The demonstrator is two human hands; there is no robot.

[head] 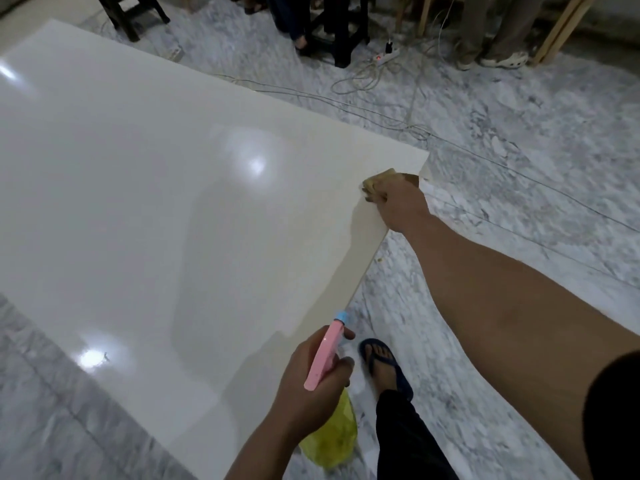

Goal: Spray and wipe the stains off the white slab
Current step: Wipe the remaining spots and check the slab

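Observation:
A large glossy white slab [145, 174] fills the left and middle of the view, lying flat above the marble floor. My right hand [401, 206] grips a crumpled yellowish cloth [377, 183] and presses it on the slab near its far right corner. My left hand [308, 389] holds a spray bottle [329, 441] with yellow liquid and a pink trigger head [323, 355], its blue nozzle pointing up over the slab's right edge. No stain shows plainly on the surface.
Grey marble floor [519, 188] surrounds the slab. Cables and a power strip [386, 57] lie on the floor beyond it. Dark stools [339, 32] and other people's legs [498, 32] stand at the back. My sandalled foot [382, 365] is beside the slab's right edge.

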